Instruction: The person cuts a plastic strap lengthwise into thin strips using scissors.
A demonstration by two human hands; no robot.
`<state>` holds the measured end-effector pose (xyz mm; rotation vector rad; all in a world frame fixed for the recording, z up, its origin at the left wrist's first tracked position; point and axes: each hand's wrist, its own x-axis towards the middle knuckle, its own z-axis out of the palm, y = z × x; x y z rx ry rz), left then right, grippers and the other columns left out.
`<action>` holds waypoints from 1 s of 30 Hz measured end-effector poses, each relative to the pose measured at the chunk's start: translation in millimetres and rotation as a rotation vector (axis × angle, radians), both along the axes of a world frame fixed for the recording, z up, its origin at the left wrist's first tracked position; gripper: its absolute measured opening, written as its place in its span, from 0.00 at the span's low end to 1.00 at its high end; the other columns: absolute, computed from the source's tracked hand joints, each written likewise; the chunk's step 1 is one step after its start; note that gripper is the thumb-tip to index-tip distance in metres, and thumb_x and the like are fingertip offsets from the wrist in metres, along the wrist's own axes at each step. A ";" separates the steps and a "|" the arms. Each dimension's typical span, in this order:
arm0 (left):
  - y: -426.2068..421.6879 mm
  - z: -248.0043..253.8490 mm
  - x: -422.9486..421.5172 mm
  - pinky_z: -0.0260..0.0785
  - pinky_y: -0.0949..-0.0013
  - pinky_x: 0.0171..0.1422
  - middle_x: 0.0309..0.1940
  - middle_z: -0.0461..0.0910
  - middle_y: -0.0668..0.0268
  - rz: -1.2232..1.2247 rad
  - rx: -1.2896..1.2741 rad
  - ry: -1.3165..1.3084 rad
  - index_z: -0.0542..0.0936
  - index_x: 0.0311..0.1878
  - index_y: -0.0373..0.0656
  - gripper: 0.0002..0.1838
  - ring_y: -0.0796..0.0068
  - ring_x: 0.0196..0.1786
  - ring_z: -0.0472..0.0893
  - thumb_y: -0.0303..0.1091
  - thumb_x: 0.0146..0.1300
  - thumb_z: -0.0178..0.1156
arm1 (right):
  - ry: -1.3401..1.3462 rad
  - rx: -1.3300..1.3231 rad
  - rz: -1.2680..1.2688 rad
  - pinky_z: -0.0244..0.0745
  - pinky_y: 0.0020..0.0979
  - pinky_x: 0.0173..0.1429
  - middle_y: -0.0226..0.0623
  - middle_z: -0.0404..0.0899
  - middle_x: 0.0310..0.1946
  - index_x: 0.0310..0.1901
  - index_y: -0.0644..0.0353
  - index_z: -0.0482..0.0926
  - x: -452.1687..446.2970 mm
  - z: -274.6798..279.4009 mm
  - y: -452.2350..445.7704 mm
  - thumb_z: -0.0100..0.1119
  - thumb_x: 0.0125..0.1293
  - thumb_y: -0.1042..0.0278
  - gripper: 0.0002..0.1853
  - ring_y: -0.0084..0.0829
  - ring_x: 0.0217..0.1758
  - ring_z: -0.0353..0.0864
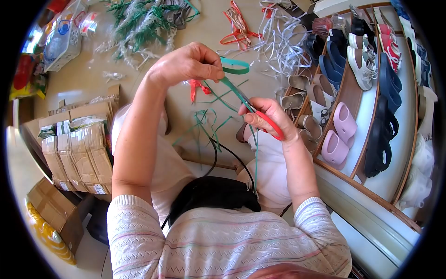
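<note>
My left hand (197, 65) pinches a looped green ribbon (236, 69) between thumb and fingers. The ribbon's tail runs down toward the scissors (269, 124), whose red handles sit in my closed right hand (269, 116). Their blades point up and left along the ribbon, but I cannot tell whether they touch it. A thin green strand (256, 158) hangs below my right hand onto my leg. Loose green strips (206, 121) lie tangled between my knees. A black bag (209, 200) with a strap rests on my lap.
A shoe rack (357, 93) with several pairs stands at my right. Piles of white ribbon (283, 42), red ribbon (239, 28) and green-and-white strands (141, 28) lie on the floor ahead. Cardboard boxes (79, 153) stand at left, with a white plastic basket (65, 39) beyond.
</note>
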<state>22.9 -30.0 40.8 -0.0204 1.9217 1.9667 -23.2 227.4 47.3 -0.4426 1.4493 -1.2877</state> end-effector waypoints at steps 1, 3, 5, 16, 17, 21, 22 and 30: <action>-0.4 0.2 0.5 0.51 0.81 0.25 0.16 0.67 0.80 0.003 0.005 0.008 0.77 0.25 0.38 0.10 0.91 0.21 0.62 0.35 0.53 0.61 | 0.007 -0.002 0.004 0.52 0.13 0.24 0.15 0.66 0.21 0.40 0.59 0.76 0.5 0.3 -0.4 0.65 0.55 0.57 0.17 0.08 0.21 0.58; -1.6 -0.2 1.1 0.51 0.81 0.25 0.16 0.67 0.80 -0.005 -0.010 0.026 0.78 0.25 0.38 0.10 0.91 0.21 0.62 0.35 0.53 0.61 | 0.021 -0.007 0.013 0.53 0.13 0.24 0.15 0.67 0.22 0.39 0.59 0.76 1.0 0.8 -1.3 0.65 0.55 0.58 0.16 0.08 0.21 0.59; -1.8 0.6 2.0 0.52 0.81 0.25 0.16 0.67 0.79 -0.020 -0.035 0.039 0.78 0.25 0.38 0.10 0.91 0.21 0.62 0.35 0.54 0.61 | 0.009 -0.002 0.007 0.53 0.12 0.25 0.16 0.68 0.23 0.39 0.60 0.76 1.4 -2.1 -1.2 0.65 0.55 0.60 0.15 0.08 0.23 0.60; -20.5 3.8 11.0 0.64 0.76 0.35 0.21 0.74 0.72 -0.122 -0.266 -0.011 0.80 0.39 0.35 0.12 0.84 0.28 0.70 0.32 0.53 0.62 | 0.096 0.003 0.054 0.58 0.13 0.30 0.18 0.69 0.26 0.39 0.62 0.77 -4.3 -10.0 5.1 0.67 0.53 0.63 0.15 0.09 0.27 0.62; -21.1 -1.0 11.4 0.69 0.75 0.37 0.25 0.80 0.67 -0.099 -0.285 0.081 0.81 0.38 0.37 0.12 0.80 0.28 0.76 0.34 0.52 0.61 | 0.099 0.014 0.071 0.58 0.13 0.30 0.18 0.69 0.26 0.39 0.62 0.77 -4.9 -9.1 4.0 0.67 0.53 0.63 0.15 0.09 0.27 0.62; -15.5 -4.6 6.7 0.67 0.75 0.35 0.24 0.79 0.67 -0.113 -0.312 0.092 0.81 0.35 0.36 0.11 0.82 0.27 0.74 0.31 0.49 0.62 | 0.066 0.058 0.051 0.59 0.14 0.31 0.18 0.69 0.26 0.38 0.62 0.76 -4.7 -4.1 1.4 0.66 0.54 0.64 0.14 0.10 0.28 0.62; -11.8 -2.4 6.1 0.66 0.76 0.35 0.23 0.78 0.68 -0.129 -0.291 0.058 0.81 0.36 0.36 0.11 0.83 0.28 0.72 0.29 0.49 0.62 | 0.108 0.063 0.079 0.59 0.14 0.31 0.18 0.69 0.26 0.38 0.62 0.76 -5.2 -6.5 0.9 0.66 0.54 0.64 0.14 0.10 0.28 0.62; -11.1 -2.5 4.4 0.64 0.75 0.32 0.21 0.77 0.70 -0.205 -0.317 0.039 0.81 0.35 0.35 0.11 0.84 0.27 0.71 0.29 0.47 0.64 | 0.206 0.104 0.144 0.59 0.15 0.30 0.18 0.68 0.24 0.37 0.63 0.76 -1.3 -14.9 -1.2 0.65 0.56 0.65 0.12 0.10 0.27 0.61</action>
